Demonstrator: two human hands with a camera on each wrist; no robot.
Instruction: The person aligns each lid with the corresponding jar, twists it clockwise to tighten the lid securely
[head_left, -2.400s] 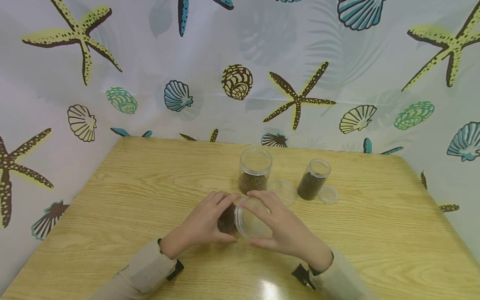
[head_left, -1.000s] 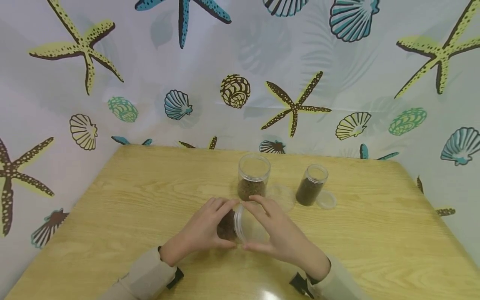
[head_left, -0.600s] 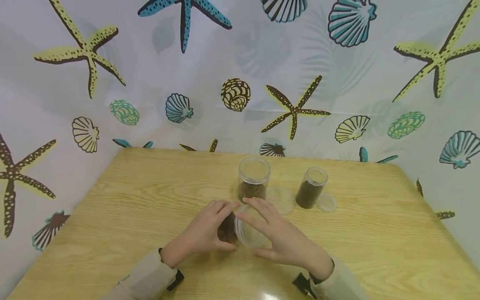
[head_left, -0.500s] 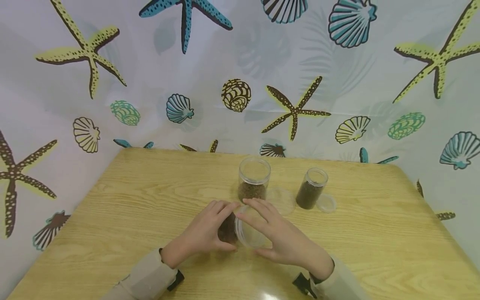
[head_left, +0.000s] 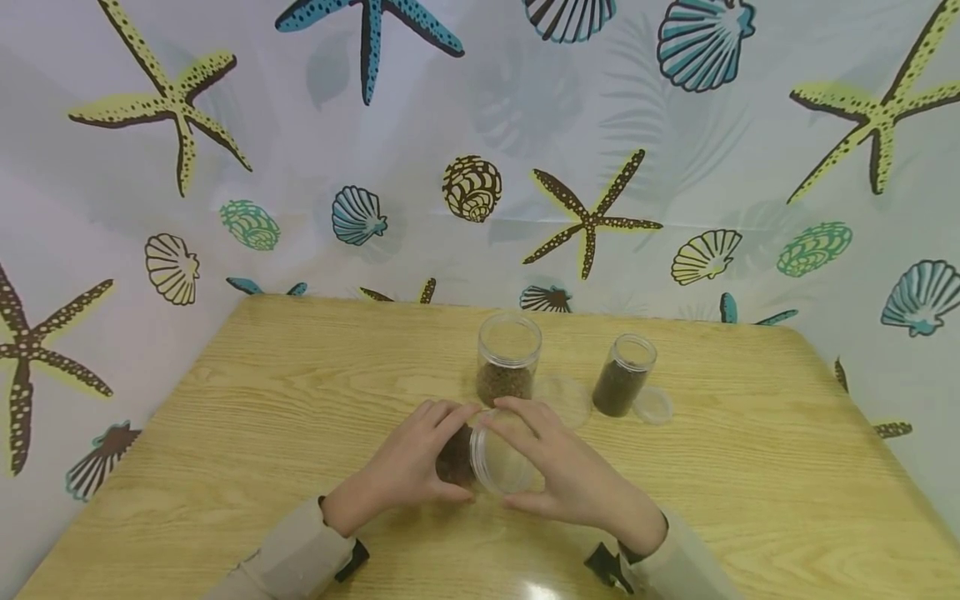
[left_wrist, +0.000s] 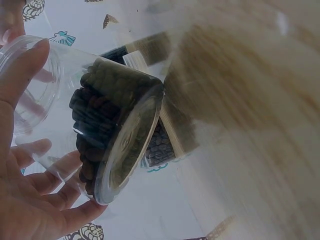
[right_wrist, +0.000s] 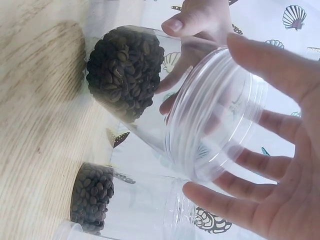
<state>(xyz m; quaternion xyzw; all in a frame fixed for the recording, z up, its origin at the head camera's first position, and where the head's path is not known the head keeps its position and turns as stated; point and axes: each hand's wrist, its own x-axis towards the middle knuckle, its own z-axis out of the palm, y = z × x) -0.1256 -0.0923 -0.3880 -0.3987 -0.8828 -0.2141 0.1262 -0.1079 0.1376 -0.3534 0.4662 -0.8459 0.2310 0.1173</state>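
Observation:
In the head view my left hand (head_left: pixel 401 458) grips a clear jar (head_left: pixel 455 458) partly filled with dark coffee beans (right_wrist: pixel 125 75). Its mouth points toward my right hand (head_left: pixel 573 475), and its base is near the tabletop. A clear round lid (head_left: pixel 504 454) covers the mouth. In the right wrist view my right hand's thumb and fingers curl around the edge of that lid (right_wrist: pixel 220 120), with the thumb at its upper side. From the left wrist view, the left hand (left_wrist: pixel 35 195) supports the jar from below, with beans piled toward its base.
Just behind the hands stands a wide lidless jar (head_left: pixel 510 358) with brown contents. A flat clear lid (head_left: pixel 566 402) lies beside it. To the right are a slimmer lidless jar (head_left: pixel 624 379) of dark beans and a small lid (head_left: pixel 653 406). A patterned curtain (head_left: pixel 420 108) backs the table (head_left: pixel 300 375).
My right hand's fingers spread off the lid's edge around half a second ago; now the fingers and thumb have closed back in on it. The left hand keeps its grip on the jar.

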